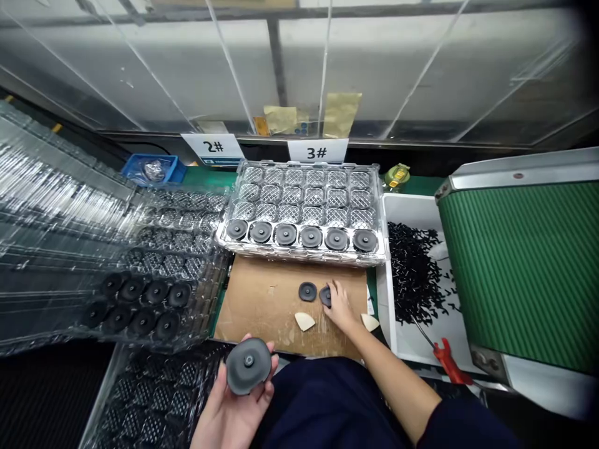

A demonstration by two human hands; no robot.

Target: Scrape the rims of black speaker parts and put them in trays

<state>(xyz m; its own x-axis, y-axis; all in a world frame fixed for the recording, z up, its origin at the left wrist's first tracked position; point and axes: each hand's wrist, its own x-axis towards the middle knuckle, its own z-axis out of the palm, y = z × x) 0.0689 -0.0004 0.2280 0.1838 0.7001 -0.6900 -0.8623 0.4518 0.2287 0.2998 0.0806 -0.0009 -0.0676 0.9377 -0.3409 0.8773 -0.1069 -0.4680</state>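
Signs read "2#" and "3#"; the left hand, half-curled, holds a dark disc; the right hand pinches a second disc over the cardboard.

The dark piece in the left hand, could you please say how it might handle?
The dark piece is probably stiff, showing no sag in the left hand. It seems light, since that hand supports it alone. Pushed, it would likely slide rather than roll: a similar piece lies flat on the cardboard.
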